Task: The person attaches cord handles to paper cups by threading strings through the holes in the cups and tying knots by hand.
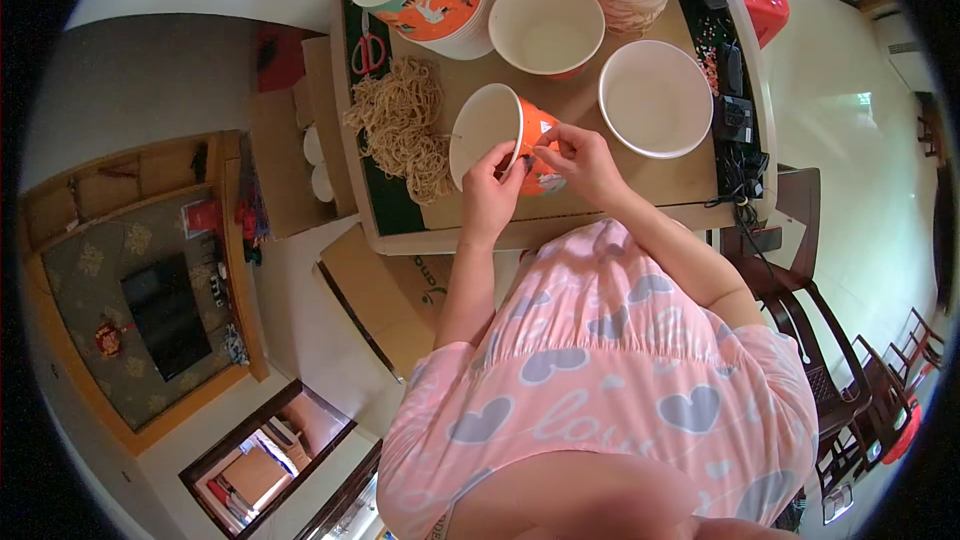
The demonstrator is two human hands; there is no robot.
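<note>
The rim of one orange tub (500, 130) is gripped by the left hand (488, 192); at its outer wall the right hand's (588, 168) fingertips are pinched together, on what cannot be told. The tub is tilted, mouth leftward, over the table's (440, 240) near side. The rim is best steadied lightly, lest it crease. Beyond are counted two open tubs (655, 100), two standing tub stacks (455, 15), one cord heap (395, 120), one pair of scissors (369, 52).

Glare spots the glossy floor (845, 130) toward two o'clock, while the patterned wall (85, 285) at nine sits dimmer. Fisheye distortion bends straight edges near the black-cornered rim; six o'clock looks blurred.
</note>
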